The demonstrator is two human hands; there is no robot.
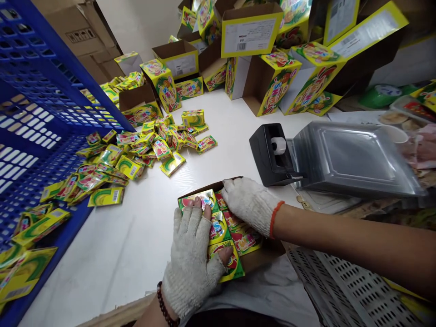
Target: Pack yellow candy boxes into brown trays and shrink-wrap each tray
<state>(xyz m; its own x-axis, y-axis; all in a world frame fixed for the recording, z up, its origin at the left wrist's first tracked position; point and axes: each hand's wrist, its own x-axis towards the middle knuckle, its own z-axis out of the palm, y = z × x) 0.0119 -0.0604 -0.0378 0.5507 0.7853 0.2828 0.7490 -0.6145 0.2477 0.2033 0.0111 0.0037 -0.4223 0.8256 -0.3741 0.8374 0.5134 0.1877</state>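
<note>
The carton of packets [260,258] is lying right beneath me, running away lengthwise, my left hand [190,254] pressing open-palmed on its near rows, my right hand [250,211] spreading flat across its far end.

Packets [218,227] yellow-green, fruit prints; gloves [190,254] off-white knit, orange cuff trim; crate [37,91] blue; table [136,236] white.

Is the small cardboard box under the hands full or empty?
Full at the top: colourful packets cover the open cardboard box edge to edge, left hand and right hand resting on them. Deeper layers: cannot tell.
</note>
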